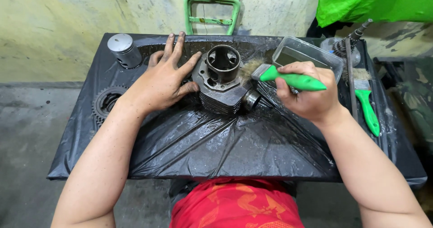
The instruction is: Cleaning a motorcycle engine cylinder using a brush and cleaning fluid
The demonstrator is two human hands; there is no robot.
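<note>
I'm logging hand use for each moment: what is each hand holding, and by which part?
The right hand grips a green-handled brush by its handle. The left hand grasps nothing; it rests flat against the side of the engine cylinder.

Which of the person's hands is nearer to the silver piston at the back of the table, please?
Left. The left hand lies just right of the silver piston; the right hand is far across the table.

The single head-worn camera is looking steeply down and forward from close above, taking in the black plastic-covered table [216,156], both forearms, and the stained wall [54,25] beyond.
</note>
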